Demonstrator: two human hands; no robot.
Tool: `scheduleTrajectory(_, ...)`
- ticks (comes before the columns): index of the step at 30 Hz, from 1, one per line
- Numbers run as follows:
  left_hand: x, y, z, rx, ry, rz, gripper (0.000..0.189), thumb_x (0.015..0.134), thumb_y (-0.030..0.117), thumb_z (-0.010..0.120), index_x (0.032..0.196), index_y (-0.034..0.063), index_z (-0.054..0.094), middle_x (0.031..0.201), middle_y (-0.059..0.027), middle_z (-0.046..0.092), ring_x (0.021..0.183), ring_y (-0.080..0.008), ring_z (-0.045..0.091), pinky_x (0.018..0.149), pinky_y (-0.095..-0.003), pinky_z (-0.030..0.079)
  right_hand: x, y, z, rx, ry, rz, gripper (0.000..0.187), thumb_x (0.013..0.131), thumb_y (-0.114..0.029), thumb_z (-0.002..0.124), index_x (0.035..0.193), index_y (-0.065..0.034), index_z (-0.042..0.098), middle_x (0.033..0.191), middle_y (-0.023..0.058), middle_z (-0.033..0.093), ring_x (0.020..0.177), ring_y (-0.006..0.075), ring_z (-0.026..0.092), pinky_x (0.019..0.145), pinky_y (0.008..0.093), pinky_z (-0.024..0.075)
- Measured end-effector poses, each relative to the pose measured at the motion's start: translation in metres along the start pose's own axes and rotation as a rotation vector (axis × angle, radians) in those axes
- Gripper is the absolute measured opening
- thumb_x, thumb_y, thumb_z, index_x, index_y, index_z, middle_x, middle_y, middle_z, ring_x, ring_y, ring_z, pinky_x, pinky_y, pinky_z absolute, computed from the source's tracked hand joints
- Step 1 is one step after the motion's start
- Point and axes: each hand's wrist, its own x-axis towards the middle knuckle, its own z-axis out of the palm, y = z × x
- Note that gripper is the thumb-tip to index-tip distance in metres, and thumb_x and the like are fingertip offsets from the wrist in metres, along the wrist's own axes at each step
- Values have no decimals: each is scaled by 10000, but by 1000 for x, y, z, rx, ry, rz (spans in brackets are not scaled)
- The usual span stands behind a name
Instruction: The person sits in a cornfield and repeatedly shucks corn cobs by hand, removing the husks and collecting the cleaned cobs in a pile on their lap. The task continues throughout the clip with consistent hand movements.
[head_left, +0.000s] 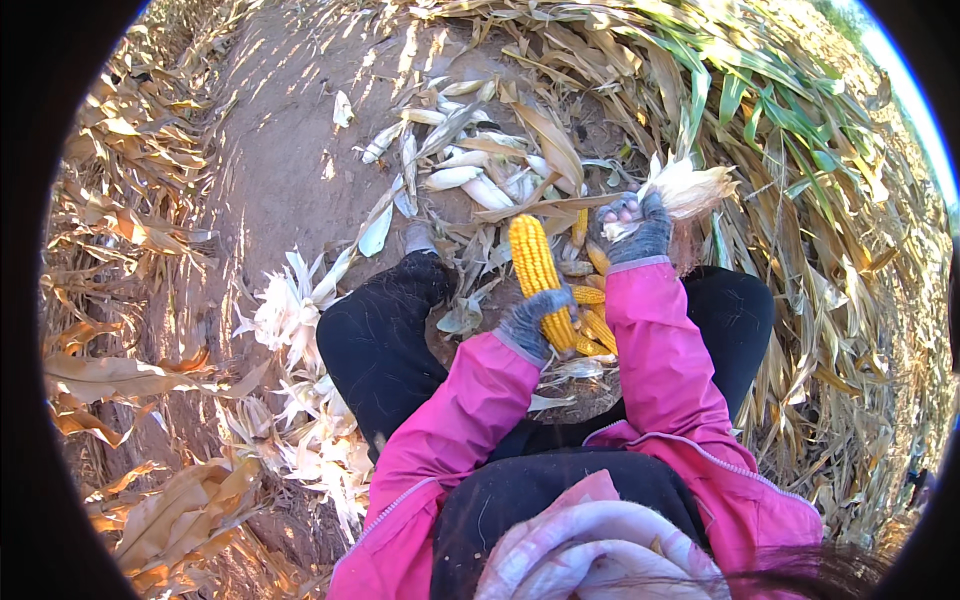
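My left hand (534, 319), in a grey knit glove, grips a husked yellow corn cob (534, 259) near its lower end, the cob standing up and leaning left. To its right, my right hand (637, 225), in a grey glove with bare fingertips, is closed around a bunch of pale corn husks (686, 191) that sticks out to the upper right. Between my legs lie several husked yellow cobs (598, 328), partly hidden by my hands and sleeve. Beyond them is a heap of unhusked corn ears (480, 180) with pale husks and dry leaves.
Torn white husks (289, 311) lie on the ground beside my left knee. Cut corn stalks (795, 247), dry with some green leaves, are piled along the right and top. Dry leaves (112, 375) cover the far left. Bare soil (277, 150) shows at the upper left.
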Motion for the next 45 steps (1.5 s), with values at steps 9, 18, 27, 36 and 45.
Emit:
scheduleTrajectory(9,-34,121,1,85,149,614,290,725,195,661,906,30,506,811,-71,527,769,-182,539,682,-314,486,-45,110,-167,-2170,-875,810,793,672,-452,674,1234,-35,299,1150,168,378,1026,298,365,870,389,286)
scheduleTrajectory(18,-9,99,-28,539,378,462,399,706,148,702,1002,14,471,874,-95,558,738,-181,567,664,-311,494,-43,68,-77,-977,-190,746,653,768,-400,628,1279,-88,366,1122,95,536,1007,217,535,745,374,487)
scheduleTrajectory(27,-16,78,0,1233,214,214,448,768,89,639,1177,22,469,1043,-86,550,936,-151,532,797,-265,452,6,40,-145,-931,418,565,377,744,-201,633,1064,-50,502,828,128,575,598,253,548,582,395,500)
scheduleTrajectory(36,-34,173,1,916,303,413,397,782,40,590,1163,0,486,1025,-89,563,944,-144,534,856,-266,417,65,38,-209,-734,617,633,338,801,-272,582,1063,-66,526,929,109,584,800,284,581,672,410,491)
scheduleTrajectory(45,-36,171,11,1288,410,439,414,713,61,675,1094,-7,529,951,-97,597,861,-160,577,785,-269,459,118,170,-216,-2390,-818,-34,305,739,-93,536,1028,-168,600,1117,69,550,1024,305,504,846,390,419)
